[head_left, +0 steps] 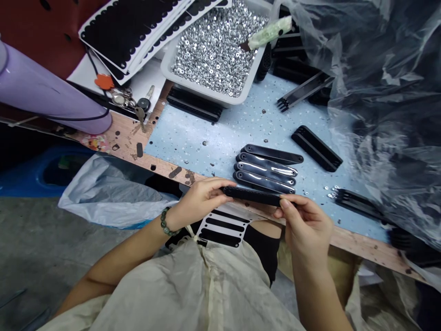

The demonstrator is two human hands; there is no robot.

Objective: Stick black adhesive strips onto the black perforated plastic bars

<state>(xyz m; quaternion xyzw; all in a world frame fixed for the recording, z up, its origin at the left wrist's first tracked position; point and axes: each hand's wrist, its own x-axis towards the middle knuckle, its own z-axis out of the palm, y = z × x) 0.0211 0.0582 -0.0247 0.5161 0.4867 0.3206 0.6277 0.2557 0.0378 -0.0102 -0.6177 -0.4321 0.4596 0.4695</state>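
My left hand (203, 201) and my right hand (305, 223) hold one long black plastic strip (255, 196) between them, each pinching an end with thumb and fingers. It is level above the table's front edge. Just beyond it, several glossy black strips (267, 171) with rounded ends and small end holes lie side by side on the blue speckled mat (220, 138). On my lap, below the held strip, rests a white sheet (225, 225) with black strip-shaped stickers. A beaded bracelet circles my left wrist.
A white tub (203, 92) of small metal rings stands at the back, a taped-handle tool in it. More black strips (317, 148) lie right, near clear plastic film (386, 115). At left are sticker sheets (120, 34), keys (143, 108) and a purple cylinder (51, 87).
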